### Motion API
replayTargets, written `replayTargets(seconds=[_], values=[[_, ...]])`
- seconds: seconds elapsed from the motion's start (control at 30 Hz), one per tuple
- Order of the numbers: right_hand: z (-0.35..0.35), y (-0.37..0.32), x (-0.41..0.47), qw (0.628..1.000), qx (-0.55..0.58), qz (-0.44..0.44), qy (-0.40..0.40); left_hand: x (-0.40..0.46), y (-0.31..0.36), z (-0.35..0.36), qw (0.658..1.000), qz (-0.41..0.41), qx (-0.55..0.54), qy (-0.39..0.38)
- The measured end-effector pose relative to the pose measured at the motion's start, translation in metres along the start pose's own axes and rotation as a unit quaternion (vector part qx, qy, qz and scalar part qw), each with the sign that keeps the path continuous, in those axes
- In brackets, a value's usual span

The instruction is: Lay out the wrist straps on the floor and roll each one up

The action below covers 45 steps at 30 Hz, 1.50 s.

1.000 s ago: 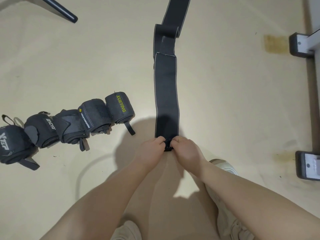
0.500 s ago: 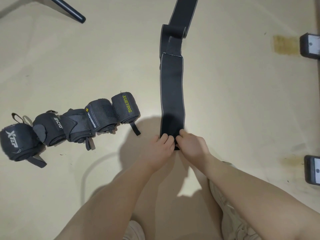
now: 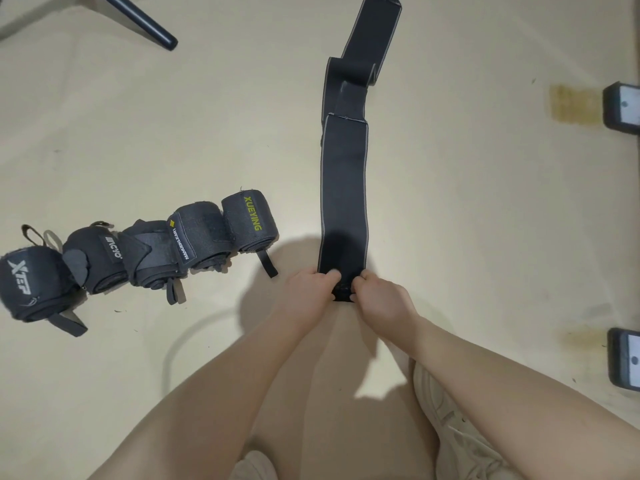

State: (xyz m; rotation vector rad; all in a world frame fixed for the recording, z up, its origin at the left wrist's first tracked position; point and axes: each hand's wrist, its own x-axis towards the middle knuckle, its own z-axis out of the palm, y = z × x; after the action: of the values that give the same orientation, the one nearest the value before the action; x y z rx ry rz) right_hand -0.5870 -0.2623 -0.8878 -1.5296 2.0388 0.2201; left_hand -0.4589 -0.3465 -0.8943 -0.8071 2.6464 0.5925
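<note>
A long black wrist strap [image 3: 343, 188] with grey edges lies flat on the beige floor and runs away from me, with a fold near its far end. Its near end is curled into a small tight roll [image 3: 343, 293]. My left hand [image 3: 304, 292] pinches the roll's left side. My right hand [image 3: 382, 297] pinches its right side. To the left, several rolled black straps lie in a row, from the one marked XUEYING [image 3: 249, 221] to the one marked XTEP [image 3: 31, 284].
A black chair or stand leg [image 3: 145, 24] reaches the floor at the top left. Two grey equipment feet [image 3: 621, 107] [image 3: 625, 358] sit at the right edge. My pale shoes [image 3: 460, 434] are below my arms. Yellowish stains mark the floor at right.
The view has shifted slightly and my hands have stayed on the strap's near end. The roll between my fingers shows a little thicker than before.
</note>
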Motion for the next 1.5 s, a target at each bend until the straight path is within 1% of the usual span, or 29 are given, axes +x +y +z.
replayTargets(seconds=[0.07,0.1,0.13,0.23,0.3,0.37,0.43,0.47,0.53,0.63,0.67,0.7,0.77,0.83,0.87,0.93,0.97,1.03,1.07,1.1,1.13,1.2,1.27,1.3,1.37,1.4,1.47,1.5], values=[[-0.002,-0.001,0.004,1.000,0.010,0.014,-0.007,0.003,-0.003,0.001,0.999,-0.032,-0.012,-0.019],[-0.004,-0.002,0.005,0.999,0.017,0.026,-0.014,0.001,-0.003,-0.003,0.999,-0.033,-0.019,-0.015],[-0.006,-0.003,0.007,0.999,0.028,0.044,-0.016,0.000,-0.002,-0.004,0.999,-0.022,-0.026,0.017],[-0.008,-0.007,0.013,0.989,0.093,0.112,-0.025,0.001,-0.006,0.003,0.994,0.035,0.062,0.079],[-0.008,-0.009,0.016,0.980,0.139,0.139,-0.025,-0.002,-0.006,0.003,0.989,0.063,0.111,0.080],[-0.009,-0.010,0.017,0.970,0.178,0.164,-0.019,-0.003,-0.006,0.005,0.981,0.080,0.135,0.112],[-0.012,-0.011,0.014,0.966,0.187,0.177,0.006,-0.002,-0.004,0.006,0.977,0.086,0.153,0.119],[-0.012,-0.012,0.012,0.970,0.172,0.170,0.025,-0.002,-0.002,0.005,0.976,0.089,0.165,0.108],[-0.010,-0.014,0.010,0.985,0.108,0.126,0.052,0.000,0.001,0.002,0.975,0.102,0.178,0.085],[-0.010,-0.015,0.006,0.993,0.035,0.026,0.107,0.008,0.001,0.002,0.980,0.095,0.167,0.046],[-0.014,-0.015,0.004,0.995,-0.012,-0.011,0.100,0.011,0.002,-0.002,0.984,0.085,0.153,0.039],[-0.016,-0.012,0.002,0.993,-0.061,-0.026,0.093,0.012,0.003,-0.005,0.985,0.073,0.152,0.045],[-0.013,-0.003,0.003,0.992,-0.103,-0.050,0.062,0.012,0.005,-0.014,0.986,0.062,0.151,0.034],[-0.011,-0.001,0.001,0.986,-0.138,-0.078,0.048,0.018,0.006,-0.016,0.987,0.048,0.152,-0.034],[-0.013,-0.002,0.003,0.985,-0.142,-0.088,0.054,0.020,0.008,-0.020,0.987,0.033,0.145,-0.061],[-0.022,-0.005,0.005,0.984,-0.135,-0.080,0.088,0.023,0.013,-0.026,0.990,0.015,0.127,-0.061],[-0.026,-0.006,0.006,0.988,-0.109,-0.066,0.091,0.025,0.013,-0.026,0.993,-0.004,0.103,-0.055],[-0.029,-0.005,0.013,0.995,-0.065,-0.020,0.068,0.030,0.011,-0.029,0.998,-0.046,0.025,-0.042],[-0.032,-0.004,0.015,0.998,-0.048,0.007,0.045,0.032,0.010,-0.031,0.998,-0.055,0.003,-0.029],[-0.032,-0.002,0.017,0.998,-0.020,0.027,0.047,0.033,0.008,-0.032,0.998,-0.060,-0.006,-0.006],[-0.032,0.000,0.019,0.997,0.000,0.039,0.060,0.035,0.006,-0.030,0.998,-0.055,-0.010,0.009],[-0.027,0.003,0.024,0.995,0.026,0.056,0.076,0.035,0.003,-0.025,1.000,-0.013,0.021,-0.001],[-0.028,0.005,0.025,0.993,0.059,0.071,0.075,0.034,0.002,-0.018,0.999,0.033,0.033,0.005],[-0.031,0.005,0.025,0.992,0.065,0.076,0.073,0.033,0.003,-0.018,0.999,0.045,0.020,0.017],[-0.034,0.005,0.028,0.996,0.030,0.052,0.064,0.034,0.003,-0.018,0.999,0.040,0.012,0.022],[-0.034,0.003,0.026,0.998,0.005,0.022,0.058,0.035,0.004,-0.018,0.999,0.027,0.014,0.014],[-0.032,0.001,0.024,0.994,-0.066,-0.042,0.078,0.039,0.005,-0.017,1.000,0.008,0.028,0.000],[-0.030,0.002,0.024,0.991,-0.074,-0.068,0.084,0.041,0.004,-0.017,1.000,0.002,0.029,0.002]])
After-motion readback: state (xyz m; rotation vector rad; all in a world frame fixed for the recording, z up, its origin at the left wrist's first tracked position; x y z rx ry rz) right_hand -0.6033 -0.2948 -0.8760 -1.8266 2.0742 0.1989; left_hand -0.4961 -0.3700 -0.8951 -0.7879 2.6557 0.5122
